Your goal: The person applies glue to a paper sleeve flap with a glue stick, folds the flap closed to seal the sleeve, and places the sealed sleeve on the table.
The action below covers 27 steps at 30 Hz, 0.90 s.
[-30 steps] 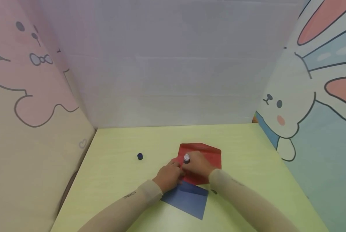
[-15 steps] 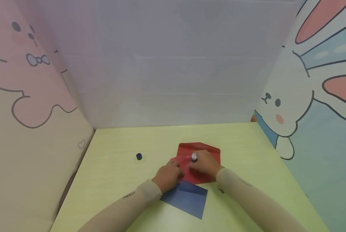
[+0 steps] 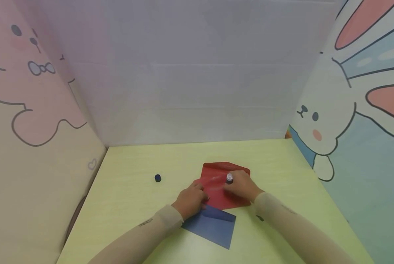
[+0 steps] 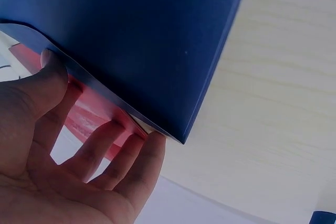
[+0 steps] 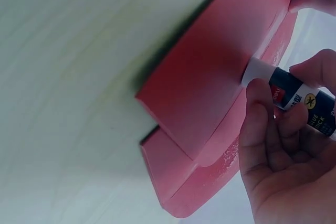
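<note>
My right hand (image 3: 241, 185) grips a glue stick (image 5: 294, 90) with a white end and a dark label. The white end meets a red envelope (image 5: 205, 66) lying on the table with its flap opened out. Whitish smears show along the flap. My left hand (image 3: 190, 200) rests its fingertips on the left part of the red envelope, thumb spread from the fingers (image 4: 128, 163). That thumb overlaps the edge of a blue envelope (image 3: 213, 229) in the left wrist view. The blue envelope lies on the near side, close to the red one.
A dark blue cap (image 3: 158, 178) stands on the table to the left of the red envelope. The pale yellow table (image 3: 131, 161) runs back to a white wall (image 3: 197, 91). Cartoon-printed panels (image 3: 375, 121) enclose both sides.
My right hand has moved rightward across the red envelope with the glue stick. The left hand has stayed in place, and both envelopes lie where they were.
</note>
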Each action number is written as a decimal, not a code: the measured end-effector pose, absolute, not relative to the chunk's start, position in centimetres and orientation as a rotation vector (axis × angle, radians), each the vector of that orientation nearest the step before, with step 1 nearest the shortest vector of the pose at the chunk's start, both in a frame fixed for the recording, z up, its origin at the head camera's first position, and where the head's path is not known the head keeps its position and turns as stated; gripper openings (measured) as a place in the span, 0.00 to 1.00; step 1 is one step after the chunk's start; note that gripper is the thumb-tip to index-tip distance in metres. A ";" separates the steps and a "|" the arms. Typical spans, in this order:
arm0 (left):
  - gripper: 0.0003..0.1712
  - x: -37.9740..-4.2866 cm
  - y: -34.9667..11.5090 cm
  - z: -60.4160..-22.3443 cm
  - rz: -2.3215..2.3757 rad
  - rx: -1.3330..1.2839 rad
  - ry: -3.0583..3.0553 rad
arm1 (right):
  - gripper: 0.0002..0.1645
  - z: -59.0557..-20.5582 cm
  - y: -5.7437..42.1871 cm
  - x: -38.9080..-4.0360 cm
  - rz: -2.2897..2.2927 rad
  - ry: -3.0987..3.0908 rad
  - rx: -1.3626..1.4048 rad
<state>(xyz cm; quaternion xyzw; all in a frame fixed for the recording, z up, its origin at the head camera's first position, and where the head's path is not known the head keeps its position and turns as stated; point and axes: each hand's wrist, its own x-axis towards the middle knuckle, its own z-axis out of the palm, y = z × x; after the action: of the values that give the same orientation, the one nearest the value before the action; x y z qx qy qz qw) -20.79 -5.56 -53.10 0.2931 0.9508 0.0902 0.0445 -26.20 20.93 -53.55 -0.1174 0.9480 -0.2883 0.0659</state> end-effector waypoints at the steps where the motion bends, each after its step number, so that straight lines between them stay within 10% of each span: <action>1: 0.11 -20.8 -5.6 -53.1 0.284 0.895 2.905 | 0.12 -53.6 21.0 -26.2 -0.876 2.859 -0.362; 27: 0.11 -21.1 -5.7 -53.9 0.329 0.894 2.909 | 0.09 -53.2 14.8 -26.0 -1.029 2.692 -0.374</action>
<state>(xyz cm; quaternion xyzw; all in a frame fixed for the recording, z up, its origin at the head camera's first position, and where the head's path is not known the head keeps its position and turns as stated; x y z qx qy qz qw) -21.10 -5.69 -53.90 0.2919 0.9495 0.1075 0.0403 -26.01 14.80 -53.19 -0.1279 0.9199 -0.3515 0.1175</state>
